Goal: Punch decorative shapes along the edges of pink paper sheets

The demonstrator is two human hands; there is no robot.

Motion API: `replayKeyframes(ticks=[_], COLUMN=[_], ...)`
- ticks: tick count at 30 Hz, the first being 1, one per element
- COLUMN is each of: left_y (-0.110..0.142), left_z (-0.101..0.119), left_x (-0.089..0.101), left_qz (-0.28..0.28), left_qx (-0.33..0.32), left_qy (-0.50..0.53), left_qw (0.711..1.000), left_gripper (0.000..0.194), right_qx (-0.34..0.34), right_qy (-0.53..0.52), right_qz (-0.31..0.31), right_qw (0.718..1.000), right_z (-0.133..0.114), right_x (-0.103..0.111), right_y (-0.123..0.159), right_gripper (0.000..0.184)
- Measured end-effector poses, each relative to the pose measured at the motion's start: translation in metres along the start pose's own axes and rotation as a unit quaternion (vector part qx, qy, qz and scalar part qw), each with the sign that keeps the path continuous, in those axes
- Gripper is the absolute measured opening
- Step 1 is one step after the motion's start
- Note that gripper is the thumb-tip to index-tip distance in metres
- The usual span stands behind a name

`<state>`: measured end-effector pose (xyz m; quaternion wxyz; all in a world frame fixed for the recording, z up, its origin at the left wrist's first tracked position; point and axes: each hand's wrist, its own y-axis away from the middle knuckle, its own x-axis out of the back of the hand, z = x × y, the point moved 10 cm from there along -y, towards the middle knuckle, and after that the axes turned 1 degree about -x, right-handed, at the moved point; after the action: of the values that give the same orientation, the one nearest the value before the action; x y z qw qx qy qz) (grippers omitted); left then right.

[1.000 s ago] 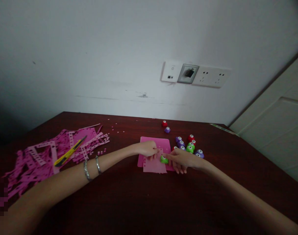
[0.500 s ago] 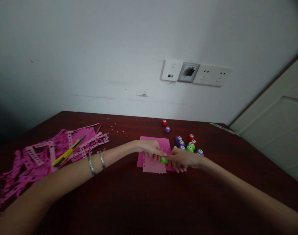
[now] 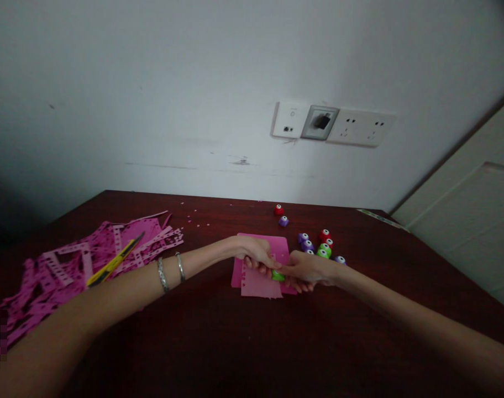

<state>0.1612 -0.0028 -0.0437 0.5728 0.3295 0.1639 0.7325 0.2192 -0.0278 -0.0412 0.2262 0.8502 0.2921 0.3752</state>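
Note:
A small green paper punch (image 3: pixel 278 275) sits at the edge of a light pink sheet of paper (image 3: pixel 260 286), pinched between my two hands. My left hand (image 3: pixel 257 255) closes on the punch from the left, its fingers curled over the paper. From the right, my right hand (image 3: pixel 308 269) grips the same punch, thumb and fingertips meeting the left ones on top. Punched holes run along the sheet's left side. Beneath it lies a larger pink sheet (image 3: pixel 277 241). My fingers hide most of the punch.
Punched pink paper strips (image 3: pixel 65 268) are heaped at the left, with a yellow utility knife (image 3: pixel 113 262) on top. Several purple, green and red punches (image 3: pixel 324 250) stand to the right, and a red punch (image 3: pixel 278 210) farther back. Wall sockets (image 3: pixel 355 127) are above the table.
My hands stay together on the green punch with only slight shifts of the fingers. A little more of the punch shows below them. The whole view has moved slightly.

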Motion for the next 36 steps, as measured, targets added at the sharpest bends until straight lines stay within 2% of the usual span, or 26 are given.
replayKeyframes(ticks=[8,11,15,19,21,24,26,28,31,36], left_y=[0.005,0.005,0.017,0.047,0.058,0.065,0.065,0.063,0.058,0.054], left_z=[0.002,0.007,0.025,0.033,0.031,0.021,0.011,0.004,0.000,-0.001], left_x=[0.000,0.003,0.015,0.032,0.033,0.028,0.027,0.026,0.023,0.023], left_qz=[0.018,0.042,0.136,0.264,0.287,0.283,0.284,0.284,0.268,0.253], left_qx=[-0.008,-0.038,-0.119,-0.156,-0.178,-0.191,-0.179,-0.165,-0.162,-0.174], left_qy=[-0.003,-0.046,-0.132,-0.197,-0.222,-0.249,-0.262,-0.271,-0.272,-0.267], left_qw=[1.000,0.997,0.975,0.931,0.915,0.906,0.905,0.905,0.910,0.913], left_gripper=[0.031,0.031,0.031,0.032,0.036,0.039,0.040,0.041,0.039,0.039], right_qx=[-0.005,-0.018,-0.016,-0.005,0.006,0.081,0.128,0.157,0.193,0.219], right_qy=[-0.011,-0.015,0.001,0.011,0.015,0.068,0.100,0.117,0.136,0.169], right_qz=[0.026,0.032,0.068,0.157,0.203,0.278,0.296,0.287,0.270,0.249], right_qw=[1.000,0.999,0.998,0.988,0.979,0.955,0.941,0.938,0.934,0.928], right_z=[0.001,0.003,-0.002,-0.007,-0.008,-0.020,-0.026,-0.029,-0.033,-0.039], right_x=[0.000,0.000,0.000,0.009,0.019,0.038,0.043,0.040,0.029,0.015], right_y=[0.002,0.005,0.011,0.023,0.032,0.048,0.054,0.055,0.052,0.044], right_gripper=[0.059,0.063,0.060,0.052,0.047,0.038,0.027,0.023,0.030,0.029])
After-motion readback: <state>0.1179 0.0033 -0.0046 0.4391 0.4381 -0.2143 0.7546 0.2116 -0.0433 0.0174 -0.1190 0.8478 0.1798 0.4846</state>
